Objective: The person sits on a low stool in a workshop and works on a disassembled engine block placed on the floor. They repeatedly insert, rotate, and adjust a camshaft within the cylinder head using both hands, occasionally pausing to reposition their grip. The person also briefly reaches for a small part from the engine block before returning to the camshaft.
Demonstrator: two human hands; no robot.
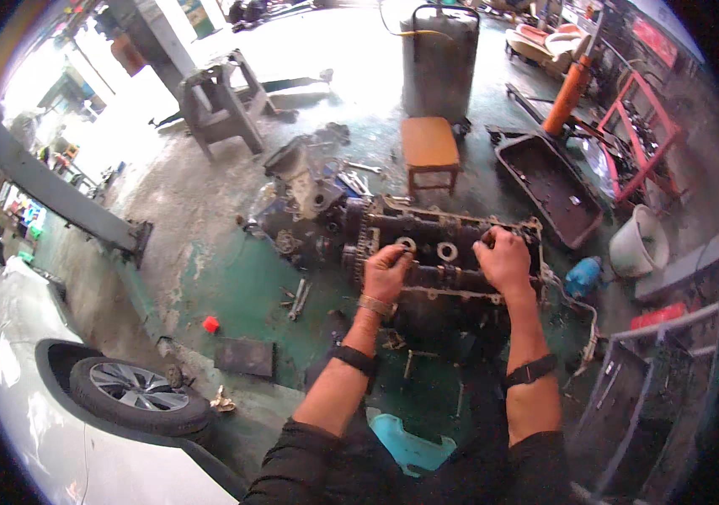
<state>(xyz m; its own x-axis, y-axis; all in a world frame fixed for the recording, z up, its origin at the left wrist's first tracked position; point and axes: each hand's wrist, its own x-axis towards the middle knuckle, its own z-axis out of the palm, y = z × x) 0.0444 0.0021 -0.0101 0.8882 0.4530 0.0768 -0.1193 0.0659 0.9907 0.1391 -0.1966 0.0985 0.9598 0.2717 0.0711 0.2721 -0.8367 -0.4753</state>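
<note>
Before me stands an engine point(427, 276) with its top exposed: dark shafts run lengthwise, and a toothed chain sprocket point(363, 241) sits at the left end. Two pale round rings mark its middle; the right one point(447, 251) lies between my hands. My left hand point(386, 271) is closed in a pinch beside the left ring point(406, 244), and what its fingertips hold, if anything, is too small to make out. Over the right end of the engine, my right hand point(507, 259) has its fingers bent together, their contents hidden.
Loose engine parts point(296, 189) and wrenches point(299, 299) lie on the floor to the left. Behind the engine are a wooden stool point(430, 143), a tall grey drum point(439, 67) and a black tray point(549, 189). A white car point(35, 370) is at left, a metal tool cart point(658, 396) at right.
</note>
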